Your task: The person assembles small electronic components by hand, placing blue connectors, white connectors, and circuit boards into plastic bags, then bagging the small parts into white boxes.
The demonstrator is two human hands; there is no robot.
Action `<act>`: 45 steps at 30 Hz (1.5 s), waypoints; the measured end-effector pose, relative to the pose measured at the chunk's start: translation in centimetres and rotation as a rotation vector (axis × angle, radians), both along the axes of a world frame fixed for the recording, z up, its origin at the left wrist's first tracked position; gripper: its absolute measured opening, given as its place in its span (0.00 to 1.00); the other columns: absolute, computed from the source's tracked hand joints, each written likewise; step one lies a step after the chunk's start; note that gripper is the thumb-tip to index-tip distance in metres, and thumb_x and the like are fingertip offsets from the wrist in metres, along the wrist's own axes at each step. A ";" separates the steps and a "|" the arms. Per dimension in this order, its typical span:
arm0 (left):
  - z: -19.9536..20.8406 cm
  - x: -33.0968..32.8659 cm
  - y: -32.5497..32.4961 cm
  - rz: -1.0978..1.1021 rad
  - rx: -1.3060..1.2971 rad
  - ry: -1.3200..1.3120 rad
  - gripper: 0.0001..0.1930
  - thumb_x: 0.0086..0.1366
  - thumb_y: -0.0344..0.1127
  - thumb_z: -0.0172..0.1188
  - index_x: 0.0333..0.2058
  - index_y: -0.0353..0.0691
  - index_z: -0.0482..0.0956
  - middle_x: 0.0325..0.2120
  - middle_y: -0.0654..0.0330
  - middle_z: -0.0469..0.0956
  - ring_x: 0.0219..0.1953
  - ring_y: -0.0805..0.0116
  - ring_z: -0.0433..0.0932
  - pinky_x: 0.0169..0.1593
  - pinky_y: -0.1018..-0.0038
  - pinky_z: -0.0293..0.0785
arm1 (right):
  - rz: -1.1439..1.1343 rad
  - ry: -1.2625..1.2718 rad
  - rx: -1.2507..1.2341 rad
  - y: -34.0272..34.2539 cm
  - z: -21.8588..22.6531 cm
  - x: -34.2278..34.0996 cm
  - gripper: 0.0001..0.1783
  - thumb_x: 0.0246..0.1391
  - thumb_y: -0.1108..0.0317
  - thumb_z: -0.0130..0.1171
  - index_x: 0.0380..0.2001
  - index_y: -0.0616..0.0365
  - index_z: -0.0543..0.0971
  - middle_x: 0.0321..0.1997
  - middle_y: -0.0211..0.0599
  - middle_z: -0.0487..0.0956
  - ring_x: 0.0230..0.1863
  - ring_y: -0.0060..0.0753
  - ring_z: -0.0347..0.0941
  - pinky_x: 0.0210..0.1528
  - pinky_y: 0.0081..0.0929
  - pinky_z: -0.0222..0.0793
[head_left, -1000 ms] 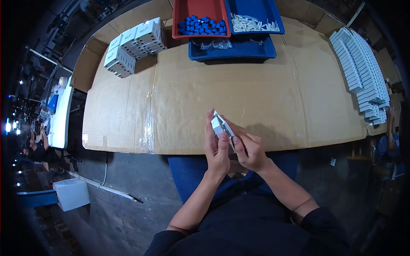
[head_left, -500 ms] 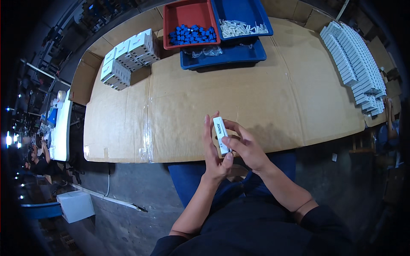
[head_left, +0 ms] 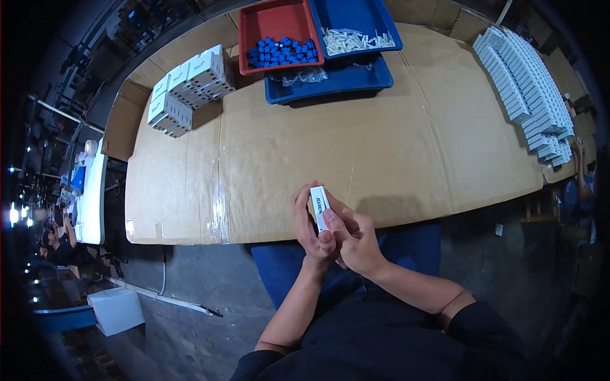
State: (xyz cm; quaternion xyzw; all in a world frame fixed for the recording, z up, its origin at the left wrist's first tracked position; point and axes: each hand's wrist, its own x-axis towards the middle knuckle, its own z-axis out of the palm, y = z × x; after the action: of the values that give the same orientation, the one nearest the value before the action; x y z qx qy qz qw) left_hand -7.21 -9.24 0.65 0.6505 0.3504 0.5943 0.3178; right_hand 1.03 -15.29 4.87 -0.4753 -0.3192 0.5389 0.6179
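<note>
Since 0.5 s ago the small white box (head_left: pixel 319 207) has barely moved; it stays upright between both hands at the near table edge. The left hand (head_left: pixel 311 223) cups its side, fingers curled around it; the right hand (head_left: pixel 353 236) pinches its lower end. Beyond lies the cardboard-covered table (head_left: pixel 394 152), with a red tray (head_left: pixel 277 32) and a dim workshop around it.

A cardboard-covered table (head_left: pixel 394 146) is seen bearing a red tray (head_left: pixel 278 19) of blue parts (head_left: pixel 283 51), blue trays (head_left: pixel 337 79), and stacked white boxes (head_left: pixel 187 86).
</note>
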 end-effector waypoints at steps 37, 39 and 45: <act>4.9 1.6 -2.5 -0.595 -1.255 -0.608 0.41 0.75 0.72 0.36 0.67 0.43 0.64 0.56 0.52 0.75 0.56 0.56 0.80 0.56 0.61 0.82 | 0.063 -1.097 0.840 2.9 -1.8 9.4 0.44 0.60 0.36 0.60 0.60 0.71 0.77 0.62 0.64 0.77 0.61 0.63 0.77 0.64 0.51 0.73; 4.4 1.4 -2.2 -0.593 -1.272 -0.610 0.40 0.75 0.72 0.37 0.67 0.42 0.64 0.56 0.52 0.75 0.57 0.55 0.79 0.59 0.60 0.80 | 0.082 -1.079 0.802 2.8 -2.2 9.2 0.46 0.62 0.34 0.58 0.60 0.72 0.76 0.62 0.64 0.77 0.62 0.62 0.77 0.64 0.50 0.73; 1.8 2.7 -2.2 -0.390 -0.505 -0.022 0.46 0.72 0.35 0.61 0.78 0.39 0.40 0.68 0.50 0.62 0.68 0.57 0.67 0.70 0.59 0.63 | 0.008 -0.156 0.394 2.4 -3.8 6.8 0.54 0.68 0.25 0.30 0.71 0.68 0.65 0.71 0.52 0.69 0.72 0.45 0.66 0.73 0.38 0.59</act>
State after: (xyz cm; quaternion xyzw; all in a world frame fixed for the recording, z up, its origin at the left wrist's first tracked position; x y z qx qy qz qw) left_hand -4.48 -11.44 2.41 0.5997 0.3519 0.4232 0.5809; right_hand 7.80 -12.85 1.12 -0.3844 -0.4671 0.4299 0.6702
